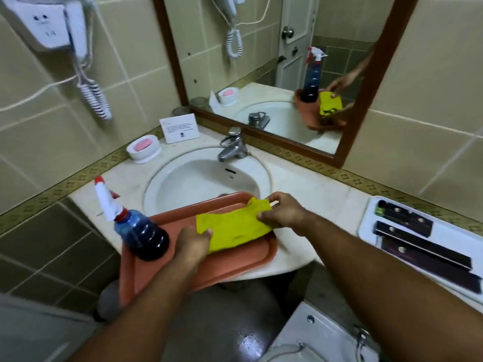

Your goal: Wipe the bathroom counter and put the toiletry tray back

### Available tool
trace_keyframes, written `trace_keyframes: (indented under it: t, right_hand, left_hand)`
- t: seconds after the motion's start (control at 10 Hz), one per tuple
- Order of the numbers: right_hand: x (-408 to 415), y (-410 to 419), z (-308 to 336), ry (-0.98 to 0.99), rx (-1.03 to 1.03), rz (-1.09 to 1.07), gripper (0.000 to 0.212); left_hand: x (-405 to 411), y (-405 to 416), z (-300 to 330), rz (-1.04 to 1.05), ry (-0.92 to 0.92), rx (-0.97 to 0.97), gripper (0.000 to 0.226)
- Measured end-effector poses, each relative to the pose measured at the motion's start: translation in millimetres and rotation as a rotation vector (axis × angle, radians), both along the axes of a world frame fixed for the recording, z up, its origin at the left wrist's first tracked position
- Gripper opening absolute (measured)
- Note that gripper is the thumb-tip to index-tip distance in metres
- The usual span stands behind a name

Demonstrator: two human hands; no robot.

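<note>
Reaching in from the near edge, 2 bare forearms are seen over the counter. The left hand is clenched on the near left corner of a yellow cloth, thumb on top. The right hand is pinched on the cloth's far right corner, so the cloth is held spread between both hands, partly resting on a salmon-coloured tray.

The salmon-coloured tray is set across the near rim of the sink, its near left corner overhanging the counter edge. On the tray's left side a spray bottle with dark liquid and a white and red trigger head is stood upright, just beside the left hand.

At the right, well apart from the hands, a white toiletry tray is lain on the counter, with several dark flat packets inside it.

Farther back, a chrome faucet is mounted behind the sink. To its left a white soap dish with pink soap and an upright white card are placed. On the far wall a wood-framed mirror is hung, and at far left a white wall hairdryer with a coiled cord is fixed.
</note>
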State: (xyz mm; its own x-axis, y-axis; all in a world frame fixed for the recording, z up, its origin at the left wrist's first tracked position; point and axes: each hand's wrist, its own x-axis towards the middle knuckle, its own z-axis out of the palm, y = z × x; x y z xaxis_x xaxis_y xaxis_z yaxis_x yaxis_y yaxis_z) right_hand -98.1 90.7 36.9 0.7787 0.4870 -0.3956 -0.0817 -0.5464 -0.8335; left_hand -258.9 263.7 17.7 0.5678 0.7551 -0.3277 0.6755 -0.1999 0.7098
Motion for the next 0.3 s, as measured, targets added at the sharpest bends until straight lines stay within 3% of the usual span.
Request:
trace_keyframes:
  t: [0.2,0.3]
  right_hand:
    - [-37,14,-30,-0.261,-0.246,0.229,0.047]
    - [-45,-2,-22,-0.444,-0.221,0.19,0.042]
  left_hand:
    - [-43,6,-24,0.147,0.081,-0.11,0.046]
    - [-53,2,-9,0.188,0.123,-0.08,0.047]
